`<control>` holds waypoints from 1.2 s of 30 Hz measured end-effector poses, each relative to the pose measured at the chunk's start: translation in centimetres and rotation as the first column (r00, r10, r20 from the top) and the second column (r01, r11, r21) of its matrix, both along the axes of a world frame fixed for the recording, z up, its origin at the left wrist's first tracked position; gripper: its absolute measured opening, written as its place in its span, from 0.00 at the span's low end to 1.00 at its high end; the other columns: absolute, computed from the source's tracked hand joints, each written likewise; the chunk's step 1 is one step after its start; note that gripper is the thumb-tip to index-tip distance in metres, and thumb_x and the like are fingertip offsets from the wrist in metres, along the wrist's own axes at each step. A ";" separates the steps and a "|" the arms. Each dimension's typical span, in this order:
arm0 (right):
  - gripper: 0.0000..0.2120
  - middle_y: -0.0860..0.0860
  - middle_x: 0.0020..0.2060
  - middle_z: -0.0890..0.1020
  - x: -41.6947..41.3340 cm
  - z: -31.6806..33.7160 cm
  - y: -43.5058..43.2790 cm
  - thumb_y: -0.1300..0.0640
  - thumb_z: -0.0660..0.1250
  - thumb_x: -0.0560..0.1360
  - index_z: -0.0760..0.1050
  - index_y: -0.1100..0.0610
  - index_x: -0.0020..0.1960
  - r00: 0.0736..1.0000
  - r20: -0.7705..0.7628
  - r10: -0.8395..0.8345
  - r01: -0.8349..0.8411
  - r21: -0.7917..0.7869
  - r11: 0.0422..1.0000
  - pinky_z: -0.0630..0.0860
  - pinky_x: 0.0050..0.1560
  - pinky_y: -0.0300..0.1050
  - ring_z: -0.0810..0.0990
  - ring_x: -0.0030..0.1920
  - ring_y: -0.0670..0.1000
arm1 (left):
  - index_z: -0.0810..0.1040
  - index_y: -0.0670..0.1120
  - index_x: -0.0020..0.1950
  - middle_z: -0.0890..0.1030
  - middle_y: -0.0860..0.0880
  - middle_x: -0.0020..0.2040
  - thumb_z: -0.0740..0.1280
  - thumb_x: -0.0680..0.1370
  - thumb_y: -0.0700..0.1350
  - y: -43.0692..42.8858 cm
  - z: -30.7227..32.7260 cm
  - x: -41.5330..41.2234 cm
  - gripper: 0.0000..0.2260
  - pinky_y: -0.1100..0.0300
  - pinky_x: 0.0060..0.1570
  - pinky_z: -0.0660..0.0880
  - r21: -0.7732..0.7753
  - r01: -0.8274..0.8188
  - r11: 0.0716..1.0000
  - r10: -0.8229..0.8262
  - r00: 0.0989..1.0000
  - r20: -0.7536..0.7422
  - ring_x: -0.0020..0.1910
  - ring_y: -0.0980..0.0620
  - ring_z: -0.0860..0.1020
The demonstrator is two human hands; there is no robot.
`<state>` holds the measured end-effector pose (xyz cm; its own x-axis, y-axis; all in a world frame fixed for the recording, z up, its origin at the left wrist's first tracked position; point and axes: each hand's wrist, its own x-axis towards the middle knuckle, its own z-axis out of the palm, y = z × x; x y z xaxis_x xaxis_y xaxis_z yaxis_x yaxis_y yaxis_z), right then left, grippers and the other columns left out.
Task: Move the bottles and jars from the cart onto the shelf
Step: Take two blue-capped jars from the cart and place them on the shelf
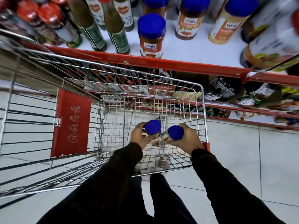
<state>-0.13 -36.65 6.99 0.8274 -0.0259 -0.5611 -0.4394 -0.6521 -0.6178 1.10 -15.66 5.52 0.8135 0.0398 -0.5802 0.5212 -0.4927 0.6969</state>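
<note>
Both my hands are down inside the wire cart [203, 101], each closed round a jar with a blue lid. My left hand [140, 136] grips one blue-lidded jar [152, 126] that stands roughly upright. My right hand [189, 139] grips a second blue-lidded jar [175, 133] tilted towards the left, with its glass body partly showing under the lid. The two jars nearly touch. Above the cart runs the white shelf [186, 49] with a red front edge; a blue-lidded Veeba pizza topping jar [151, 36] stands near its front.
On the shelf stand tall dark bottles [118, 29] at the left, more Veeba jars [190, 18] at the back and a large bottle [271, 44] at the right. A red child-seat flap [71, 122] hangs in the cart at the left. Lower shelves hold packets [224, 91].
</note>
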 end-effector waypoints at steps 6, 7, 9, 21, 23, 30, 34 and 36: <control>0.30 0.50 0.51 0.81 -1.2 6.6 -1.2 0.54 0.84 0.61 0.76 0.52 0.59 0.976 0.132 -0.171 0.151 0.147 0.977 0.72 0.49 0.34 0.80 0.51 0.51 | 0.74 0.42 0.66 0.78 0.47 0.61 0.77 0.70 0.37 0.5 7.0 -0.1 0.26 0.63 0.54 0.77 -0.152 -0.120 0.981 0.129 0.990 0.054 0.56 0.50 0.79; 0.30 0.51 0.52 0.81 -1.3 7.8 -1.4 0.54 0.84 0.62 0.76 0.53 0.60 0.969 0.154 -0.193 0.167 0.166 0.972 0.72 0.50 0.35 0.80 0.52 0.51 | 0.74 0.42 0.66 0.78 0.48 0.61 0.77 0.70 0.37 0.3 8.2 -0.1 0.26 0.60 0.55 0.77 -0.161 -0.128 0.979 0.141 0.988 0.069 0.55 0.50 0.80; 0.30 0.52 0.52 0.82 -1.3 9.7 -2.1 0.54 0.83 0.62 0.77 0.55 0.61 0.958 0.200 -0.207 0.173 0.177 0.969 0.71 0.50 0.36 0.80 0.53 0.52 | 0.76 0.42 0.65 0.79 0.49 0.57 0.79 0.68 0.39 0.0 10.1 0.1 0.26 0.57 0.58 0.76 -0.174 -0.144 0.974 0.166 0.978 0.122 0.55 0.50 0.79; 0.31 0.46 0.53 0.83 3.4 19.6 -5.5 0.54 0.82 0.61 0.74 0.47 0.60 0.747 0.519 -0.415 0.285 0.315 0.905 0.78 0.60 0.46 0.82 0.55 0.47 | 0.79 0.45 0.63 0.83 0.46 0.57 0.80 0.68 0.43 -5.5 20.5 5.6 0.24 0.79 0.44 0.73 -0.308 -0.162 0.937 0.292 0.848 0.443 0.50 0.55 0.80; 0.28 0.49 0.53 0.84 5.2 20.7 -5.9 0.55 0.82 0.62 0.75 0.49 0.59 0.692 0.568 -0.445 0.315 0.318 0.894 0.78 0.61 0.53 0.82 0.55 0.50 | 0.78 0.43 0.65 0.82 0.46 0.59 0.78 0.69 0.40 -6.7 21.9 7.2 0.25 0.82 0.43 0.72 -0.309 -0.188 0.932 0.323 0.815 0.481 0.47 0.59 0.79; 0.26 0.49 0.48 0.80 12.0 23.2 -6.6 0.57 0.81 0.65 0.71 0.48 0.56 0.595 0.634 -0.494 0.338 0.361 0.869 0.76 0.55 0.46 0.78 0.47 0.49 | 0.76 0.42 0.66 0.82 0.45 0.61 0.78 0.70 0.39 -10.8 23.5 13.3 0.26 0.63 0.59 0.74 -0.316 -0.220 0.923 0.360 0.785 0.504 0.61 0.48 0.80; 0.26 0.51 0.49 0.81 14.4 21.8 -7.5 0.57 0.81 0.65 0.73 0.52 0.58 0.640 0.636 -0.431 0.334 0.274 0.902 0.73 0.54 0.43 0.80 0.51 0.52 | 0.76 0.41 0.66 0.80 0.48 0.56 0.76 0.71 0.38 -12.3 23.1 14.9 0.24 0.58 0.62 0.73 -0.278 -0.208 0.938 0.326 0.802 0.500 0.56 0.53 0.77; 0.30 0.54 0.51 0.83 15.0 20.8 -7.8 0.56 0.82 0.64 0.74 0.58 0.62 0.681 0.614 -0.400 0.343 0.215 0.914 0.75 0.55 0.45 0.82 0.53 0.53 | 0.76 0.41 0.66 0.81 0.45 0.58 0.76 0.71 0.37 -12.6 22.7 15.3 0.24 0.57 0.63 0.73 -0.226 -0.215 0.950 0.302 0.815 0.494 0.55 0.53 0.77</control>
<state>14.87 -44.48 27.82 0.9175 -0.3905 0.0761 -0.1229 -0.4602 -0.8793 16.37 -28.31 28.18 0.9668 0.2378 -0.0938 0.1556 -0.2564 0.9540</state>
